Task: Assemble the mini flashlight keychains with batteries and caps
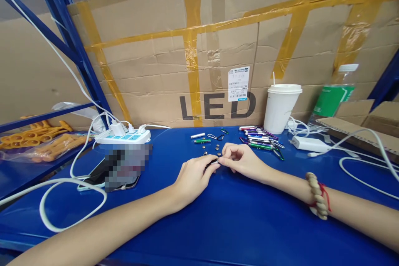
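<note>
My left hand (193, 176) and my right hand (242, 160) meet over the blue table (218, 216), fingers pinched together on a small dark cylindrical part (213, 162) held between them. Just beyond the fingertips lie several small round button cells (217, 147). A green mini flashlight body (202, 141) and a silver one (198, 135) lie a little further back. To the right of them is a pile of several coloured mini flashlights (260, 137) with carabiner clips (220, 136). My right wrist wears a beaded bracelet (318, 195).
A white lidded cup (282, 106) and a green-labelled bottle (335, 95) stand at the back right, near a white charger (308, 144) and cables. A power strip (123, 136) and a phone (107, 174) sit at the left. A large cardboard sheet (218, 50) walls the back.
</note>
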Demonstrator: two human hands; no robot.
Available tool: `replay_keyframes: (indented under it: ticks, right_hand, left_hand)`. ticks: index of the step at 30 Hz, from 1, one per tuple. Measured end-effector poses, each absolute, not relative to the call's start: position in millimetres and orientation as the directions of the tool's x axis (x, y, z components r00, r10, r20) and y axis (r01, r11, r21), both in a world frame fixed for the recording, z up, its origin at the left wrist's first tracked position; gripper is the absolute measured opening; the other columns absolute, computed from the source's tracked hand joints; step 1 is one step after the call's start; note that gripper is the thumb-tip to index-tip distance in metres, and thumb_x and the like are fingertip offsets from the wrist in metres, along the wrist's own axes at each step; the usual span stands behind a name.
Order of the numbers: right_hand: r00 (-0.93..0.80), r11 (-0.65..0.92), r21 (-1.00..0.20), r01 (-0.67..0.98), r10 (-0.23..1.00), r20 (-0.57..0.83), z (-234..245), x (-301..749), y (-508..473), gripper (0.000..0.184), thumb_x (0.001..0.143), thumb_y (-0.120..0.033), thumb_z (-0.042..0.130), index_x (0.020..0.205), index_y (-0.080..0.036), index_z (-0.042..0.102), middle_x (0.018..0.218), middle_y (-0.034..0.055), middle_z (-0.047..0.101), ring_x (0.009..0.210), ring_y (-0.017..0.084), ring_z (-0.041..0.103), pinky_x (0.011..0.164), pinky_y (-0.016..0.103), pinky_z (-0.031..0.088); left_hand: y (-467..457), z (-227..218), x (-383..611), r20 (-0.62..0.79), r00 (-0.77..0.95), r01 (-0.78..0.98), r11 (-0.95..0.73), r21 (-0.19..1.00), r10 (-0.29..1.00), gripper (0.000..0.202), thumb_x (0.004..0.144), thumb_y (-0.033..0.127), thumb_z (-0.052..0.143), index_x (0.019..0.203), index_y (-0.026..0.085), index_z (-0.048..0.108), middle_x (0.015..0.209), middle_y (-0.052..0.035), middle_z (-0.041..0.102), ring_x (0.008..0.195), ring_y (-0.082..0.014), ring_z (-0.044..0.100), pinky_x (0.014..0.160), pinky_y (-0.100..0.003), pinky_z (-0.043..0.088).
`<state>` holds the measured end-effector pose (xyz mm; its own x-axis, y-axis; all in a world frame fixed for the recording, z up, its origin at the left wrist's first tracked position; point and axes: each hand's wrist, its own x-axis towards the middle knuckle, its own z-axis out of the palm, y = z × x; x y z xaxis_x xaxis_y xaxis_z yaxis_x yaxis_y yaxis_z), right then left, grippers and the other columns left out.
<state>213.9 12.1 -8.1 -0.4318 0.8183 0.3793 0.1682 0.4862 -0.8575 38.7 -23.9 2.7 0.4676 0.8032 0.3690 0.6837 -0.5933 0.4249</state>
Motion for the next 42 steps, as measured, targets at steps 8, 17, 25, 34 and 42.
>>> replay_keyframes:
  ticks: [8, 17, 25, 34, 42]
  right_hand:
    - [-0.437, 0.424, -0.895, 0.138, 0.837, 0.329, -6.1, 212.6, 11.4, 0.041, 0.064, -0.048, 0.067, 0.054, -0.014, 0.047, 0.064, -0.0030, 0.047, 0.042, 0.003, 0.043, 0.038, 0.018, 0.035]
    - [-0.440, 0.382, -0.916, 0.123, 0.848, 0.295, -6.5, 213.3, 11.8, 0.042, 0.061, -0.051, 0.068, 0.055, -0.014, 0.049, 0.062, -0.0032, 0.048, 0.044, 0.004, 0.043, 0.038, 0.017, 0.036]
    - [-0.443, 0.391, -0.911, 0.128, 0.845, 0.300, -6.6, 214.4, 11.5, 0.041, 0.063, -0.050, 0.067, 0.057, -0.015, 0.048, 0.061, -0.0033, 0.050, 0.044, 0.004, 0.043, 0.039, 0.017, 0.033]
    - [-0.429, 0.409, -0.902, 0.141, 0.846, 0.317, -4.0, 214.8, 10.3, 0.033, 0.069, -0.045, 0.065, 0.077, -0.015, 0.055, 0.058, -0.0052, 0.048, 0.041, 0.003, 0.042, 0.038, 0.016, 0.035]
    - [-0.454, 0.425, -0.901, 0.090, 0.823, 0.343, -6.4, 216.2, 12.2, 0.032, 0.071, -0.041, 0.063, 0.089, -0.015, 0.060, 0.064, -0.0037, 0.049, 0.042, 0.002, 0.042, 0.037, 0.014, 0.036]
  left_hand:
    - [-24.4, 2.6, 39.1, 0.346, 0.455, 0.675, -0.571, 0.467, 0.821, 0.021, 0.089, 0.032, 0.039, 0.093, 0.024, 0.058, 0.082, 0.0029, 0.066, 0.076, -0.0146, 0.061, 0.068, -0.023, 0.042]
    - [-25.1, 3.7, 39.9, 0.338, 0.465, 0.620, -0.574, 0.535, 0.818, 0.026, 0.091, 0.029, 0.032, 0.105, 0.024, 0.053, 0.075, 0.0029, 0.063, 0.071, -0.0123, 0.059, 0.071, -0.023, 0.043]
    - [-26.2, 4.2, 40.5, 0.329, 0.438, 0.641, -0.547, 0.538, 0.837, 0.020, 0.090, 0.031, 0.034, 0.091, 0.023, 0.052, 0.073, 0.0041, 0.063, 0.069, -0.0120, 0.059, 0.067, -0.022, 0.041]
    - [-25.2, 4.1, 41.3, 0.311, 0.412, 0.638, -0.515, 0.572, 0.856, 0.023, 0.091, 0.034, 0.032, 0.094, 0.023, 0.052, 0.068, 0.0051, 0.062, 0.065, -0.0113, 0.058, 0.065, -0.021, 0.040]
    - [-20.3, -0.9, 40.2, 0.316, 0.392, 0.617, -0.502, 0.606, 0.864, 0.029, 0.092, 0.033, 0.026, 0.092, 0.022, 0.053, 0.062, 0.0050, 0.057, 0.059, -0.0105, 0.053, 0.063, -0.021, 0.039]
